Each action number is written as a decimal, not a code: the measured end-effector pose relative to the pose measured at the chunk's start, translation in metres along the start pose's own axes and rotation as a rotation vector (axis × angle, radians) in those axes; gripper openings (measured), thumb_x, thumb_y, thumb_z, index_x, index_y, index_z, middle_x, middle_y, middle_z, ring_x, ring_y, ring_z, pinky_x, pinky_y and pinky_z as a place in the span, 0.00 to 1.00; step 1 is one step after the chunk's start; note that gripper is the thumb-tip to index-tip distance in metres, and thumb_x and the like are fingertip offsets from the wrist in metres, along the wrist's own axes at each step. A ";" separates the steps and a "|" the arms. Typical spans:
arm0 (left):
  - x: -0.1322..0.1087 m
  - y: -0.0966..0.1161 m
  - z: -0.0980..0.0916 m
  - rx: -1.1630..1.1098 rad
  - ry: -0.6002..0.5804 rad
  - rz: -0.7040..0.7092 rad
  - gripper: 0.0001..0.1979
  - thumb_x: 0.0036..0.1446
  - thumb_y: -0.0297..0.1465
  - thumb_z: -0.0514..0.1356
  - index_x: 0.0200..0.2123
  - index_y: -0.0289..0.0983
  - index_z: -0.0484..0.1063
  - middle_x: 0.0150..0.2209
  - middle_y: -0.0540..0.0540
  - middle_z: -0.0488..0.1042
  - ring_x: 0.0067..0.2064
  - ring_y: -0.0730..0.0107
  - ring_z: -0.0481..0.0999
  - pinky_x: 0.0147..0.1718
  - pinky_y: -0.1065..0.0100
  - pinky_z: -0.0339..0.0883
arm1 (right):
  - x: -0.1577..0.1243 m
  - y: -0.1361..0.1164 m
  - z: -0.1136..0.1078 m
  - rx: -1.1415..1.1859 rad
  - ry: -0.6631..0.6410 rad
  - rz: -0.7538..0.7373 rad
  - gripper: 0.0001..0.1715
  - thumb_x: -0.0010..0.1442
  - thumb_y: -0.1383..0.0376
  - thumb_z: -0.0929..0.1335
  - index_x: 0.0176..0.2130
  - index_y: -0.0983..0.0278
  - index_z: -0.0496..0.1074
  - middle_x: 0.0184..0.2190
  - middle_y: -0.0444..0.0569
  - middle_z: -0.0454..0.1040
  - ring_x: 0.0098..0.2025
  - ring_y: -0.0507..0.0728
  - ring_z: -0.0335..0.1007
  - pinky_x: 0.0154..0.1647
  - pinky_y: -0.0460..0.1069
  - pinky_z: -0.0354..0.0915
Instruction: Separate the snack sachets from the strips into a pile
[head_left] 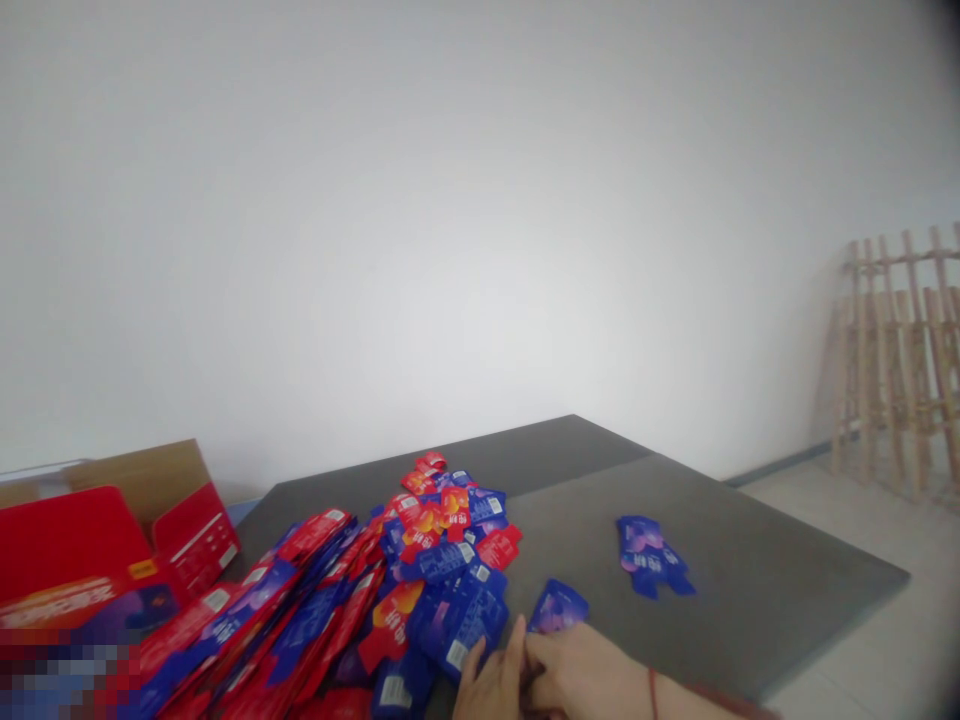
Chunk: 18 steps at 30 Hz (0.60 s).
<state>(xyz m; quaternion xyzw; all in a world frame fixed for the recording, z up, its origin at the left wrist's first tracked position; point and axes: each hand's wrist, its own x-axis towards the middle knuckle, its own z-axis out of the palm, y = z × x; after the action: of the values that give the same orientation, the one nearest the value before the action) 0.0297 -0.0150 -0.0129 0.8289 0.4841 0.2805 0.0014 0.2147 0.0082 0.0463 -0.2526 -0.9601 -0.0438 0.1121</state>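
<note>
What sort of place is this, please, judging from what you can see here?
Probably a plain packing or storage room: a heap of flat red and blue printed packets lies on a grey table, an open cardboard carton stands beside it, and a wooden slatted frame stands by the white wall.

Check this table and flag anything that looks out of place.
The small stack of blue die-cut cards sits alone on the grey tabletop, away from the main heap of red and blue die-cut cards. That heap also looks messy: its pieces lie overlapped at mixed angles.
</note>
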 end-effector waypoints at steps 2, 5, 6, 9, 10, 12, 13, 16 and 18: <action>-0.001 -0.004 0.004 -0.005 0.010 0.023 0.46 0.52 0.23 0.57 0.72 0.45 0.43 0.47 0.51 0.81 0.50 0.62 0.78 0.62 0.57 0.57 | -0.009 0.008 -0.008 0.039 -0.024 0.026 0.06 0.58 0.64 0.69 0.36 0.54 0.79 0.36 0.42 0.75 0.34 0.54 0.72 0.28 0.48 0.59; 0.001 -0.009 0.008 -0.014 -0.022 0.028 0.47 0.51 0.23 0.57 0.72 0.43 0.43 0.49 0.50 0.81 0.53 0.61 0.76 0.63 0.58 0.54 | -0.020 0.017 -0.021 0.069 -0.049 0.160 0.13 0.55 0.68 0.68 0.38 0.53 0.78 0.38 0.41 0.76 0.36 0.54 0.73 0.32 0.47 0.61; 0.002 -0.011 0.009 -0.018 -0.048 0.016 0.47 0.49 0.22 0.56 0.72 0.42 0.45 0.49 0.50 0.80 0.55 0.62 0.75 0.64 0.58 0.53 | -0.020 0.018 -0.023 0.070 -0.049 0.201 0.15 0.54 0.69 0.67 0.38 0.54 0.78 0.38 0.42 0.76 0.37 0.54 0.74 0.33 0.47 0.61; 0.005 -0.015 0.012 -0.049 -0.128 -0.045 0.49 0.41 0.19 0.53 0.70 0.38 0.52 0.54 0.50 0.78 0.60 0.65 0.71 0.66 0.61 0.46 | -0.011 0.014 -0.020 0.038 -0.065 0.220 0.13 0.53 0.70 0.67 0.37 0.57 0.78 0.40 0.44 0.76 0.38 0.56 0.74 0.35 0.49 0.63; 0.006 -0.017 0.014 -0.063 -0.149 -0.065 0.49 0.39 0.19 0.52 0.70 0.36 0.54 0.55 0.50 0.77 0.61 0.66 0.70 0.67 0.62 0.44 | -0.007 0.012 -0.017 0.017 -0.075 0.205 0.11 0.52 0.69 0.67 0.35 0.58 0.77 0.40 0.45 0.76 0.37 0.57 0.74 0.34 0.49 0.63; 0.005 -0.020 0.017 -0.078 -0.176 -0.085 0.50 0.36 0.20 0.52 0.69 0.34 0.54 0.56 0.49 0.76 0.62 0.68 0.68 0.68 0.63 0.41 | -0.003 0.008 -0.012 -0.011 -0.081 0.171 0.07 0.52 0.68 0.69 0.33 0.59 0.77 0.39 0.46 0.77 0.35 0.57 0.74 0.32 0.49 0.63; 0.004 -0.022 0.018 -0.074 -0.182 -0.087 0.50 0.36 0.20 0.52 0.69 0.33 0.54 0.56 0.49 0.76 0.62 0.69 0.68 0.68 0.63 0.41 | -0.003 0.007 -0.011 -0.008 -0.071 0.150 0.07 0.53 0.68 0.69 0.34 0.59 0.77 0.39 0.46 0.77 0.35 0.57 0.74 0.32 0.49 0.63; 0.007 -0.021 0.011 -0.019 -0.211 -0.068 0.44 0.42 0.21 0.53 0.67 0.37 0.59 0.53 0.49 0.78 0.57 0.67 0.73 0.67 0.60 0.45 | -0.015 0.010 -0.015 0.088 -0.037 0.063 0.11 0.55 0.68 0.68 0.38 0.56 0.78 0.40 0.43 0.77 0.37 0.55 0.75 0.32 0.47 0.62; 0.017 -0.014 -0.005 0.039 -0.290 -0.032 0.34 0.46 0.22 0.55 0.59 0.41 0.70 0.47 0.47 0.81 0.51 0.62 0.77 0.63 0.56 0.55 | -0.027 0.016 -0.023 0.163 -0.042 0.050 0.15 0.55 0.70 0.67 0.39 0.54 0.79 0.39 0.41 0.77 0.38 0.54 0.75 0.33 0.46 0.62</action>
<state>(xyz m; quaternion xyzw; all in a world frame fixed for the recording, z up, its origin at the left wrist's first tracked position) 0.0227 0.0048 -0.0048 0.8528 0.4973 0.1480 0.0597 0.2499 0.0055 0.0621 -0.2676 -0.9559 0.0429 0.1133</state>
